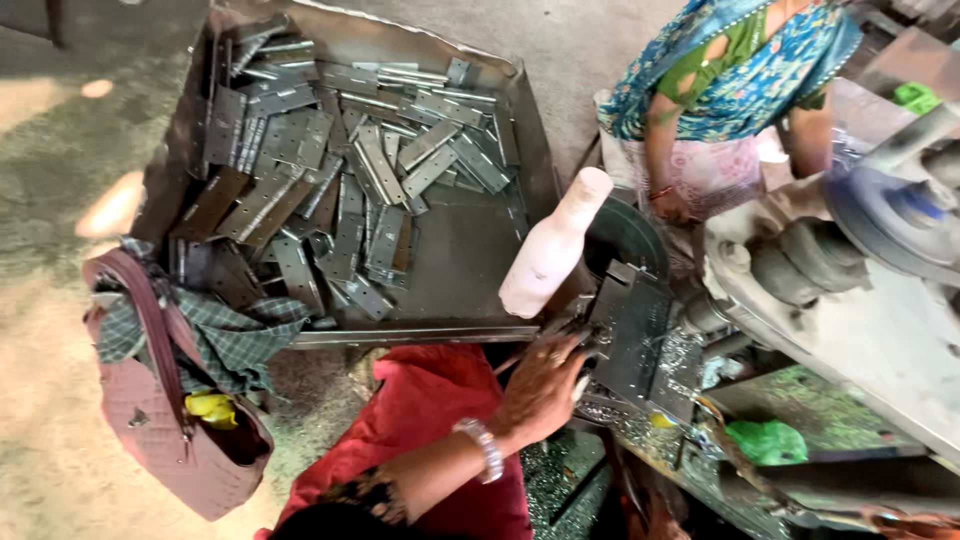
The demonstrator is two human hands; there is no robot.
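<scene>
**Hand at the press block, hinges behind**

One hand, with a bangle at the wrist, rests on a dark metal block of the machine; which hand it is, and whether its grip is closed on anything, cannot be told. A bag sits at the left. Beyond stands a white bottle, then a tray of hinges. Farther off, another person's hand works.

Hinge plates lie heaped in a tray on the floor; a bag sits at its left. Right of the tray a bottle stands, seemingly against the machine.
</scene>
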